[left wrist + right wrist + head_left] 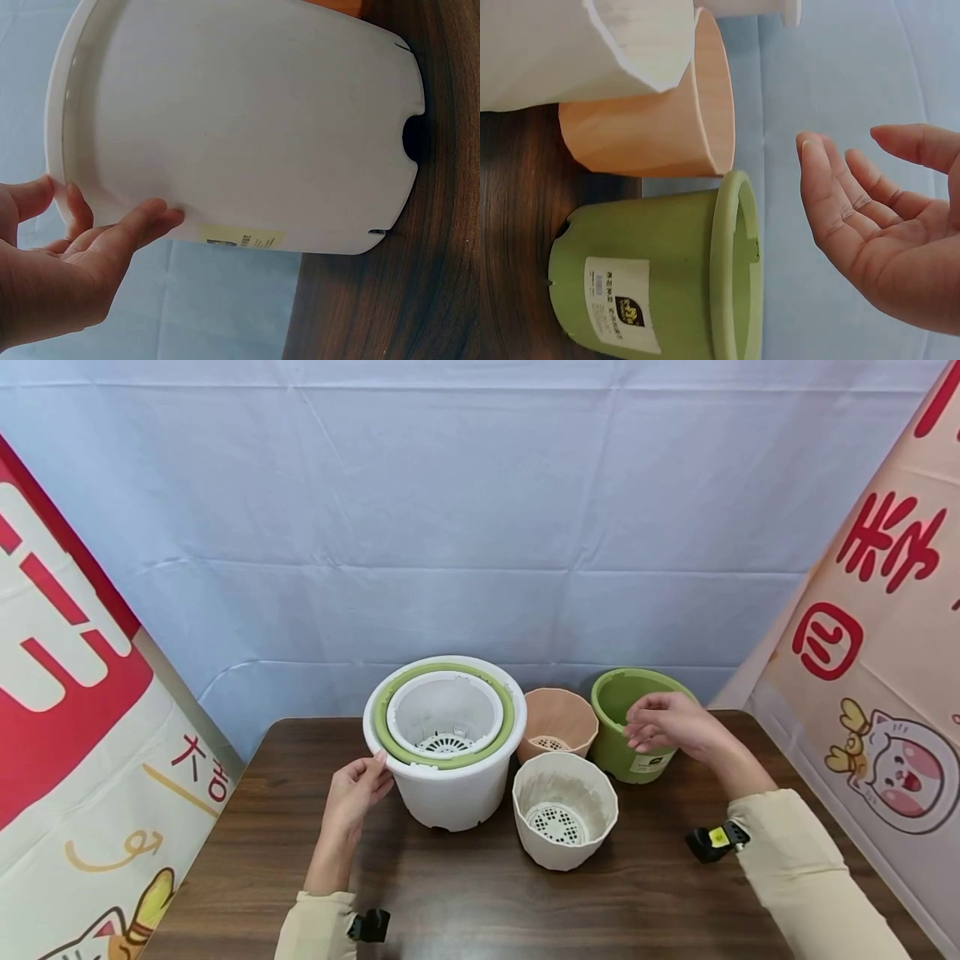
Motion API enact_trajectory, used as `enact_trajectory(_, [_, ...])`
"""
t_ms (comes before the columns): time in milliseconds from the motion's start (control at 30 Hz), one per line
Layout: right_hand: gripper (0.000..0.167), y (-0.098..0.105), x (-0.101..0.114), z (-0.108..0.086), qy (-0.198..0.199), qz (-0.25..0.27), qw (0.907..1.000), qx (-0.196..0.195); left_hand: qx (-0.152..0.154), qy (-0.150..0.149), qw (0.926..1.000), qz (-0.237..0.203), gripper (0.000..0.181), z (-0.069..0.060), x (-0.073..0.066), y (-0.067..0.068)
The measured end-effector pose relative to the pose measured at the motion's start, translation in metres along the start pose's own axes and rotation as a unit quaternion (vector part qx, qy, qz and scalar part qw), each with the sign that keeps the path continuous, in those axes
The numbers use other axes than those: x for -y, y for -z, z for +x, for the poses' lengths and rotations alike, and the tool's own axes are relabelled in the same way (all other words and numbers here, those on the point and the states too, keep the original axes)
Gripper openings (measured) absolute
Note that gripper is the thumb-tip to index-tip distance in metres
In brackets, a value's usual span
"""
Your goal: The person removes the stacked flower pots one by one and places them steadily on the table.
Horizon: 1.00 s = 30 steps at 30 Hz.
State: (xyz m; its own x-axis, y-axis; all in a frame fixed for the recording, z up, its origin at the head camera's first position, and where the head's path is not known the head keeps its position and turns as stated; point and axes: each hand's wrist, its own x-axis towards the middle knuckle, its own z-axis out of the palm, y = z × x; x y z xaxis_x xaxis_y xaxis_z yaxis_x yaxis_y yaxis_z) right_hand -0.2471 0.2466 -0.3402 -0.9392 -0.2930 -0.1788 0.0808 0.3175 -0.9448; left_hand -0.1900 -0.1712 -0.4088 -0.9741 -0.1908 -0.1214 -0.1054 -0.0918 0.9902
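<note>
A large white pot (450,797) stands on the table with a green-rimmed pot (390,745) and a smaller white pot (444,697) nested inside it. At its left rim my left hand (357,793) pinches the edge between thumb and finger; the left wrist view shows the thumb on the rim of the white pot (240,127) and other fingers along its side. My right hand (671,724) hovers over the green pot (626,752), fingers loosely bent and holding nothing. In the right wrist view the hand (885,225) is apart from the green pot (660,262).
An orange pot (558,714) stands between the white and green pots. A cream faceted pot (562,852) is in front of it, on the brown table (465,902). Behind hangs a pale blue cloth (450,527), with printed banners at both sides.
</note>
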Motion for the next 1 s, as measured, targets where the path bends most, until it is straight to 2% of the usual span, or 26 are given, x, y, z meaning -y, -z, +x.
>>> enact_trajectory(500, [0.019, -0.027, 0.020, 0.009, 0.016, -0.027, 0.9994, 0.014, -0.005, -0.006, 0.9999, 0.006, 0.033, 0.001, 0.001, -0.001])
enact_trajectory(700, [0.017, -0.039, 0.026, 0.012, 0.017, -0.018, 0.9994, 0.025, -0.007, -0.005, 0.9999, 0.011, 0.034, 0.001, 0.001, -0.001])
enact_trajectory(1000, [0.017, -0.050, 0.036, 0.020, 0.016, -0.043, 0.9988, 0.018, -0.009, -0.008, 0.9999, 0.005, 0.033, 0.001, 0.001, -0.001])
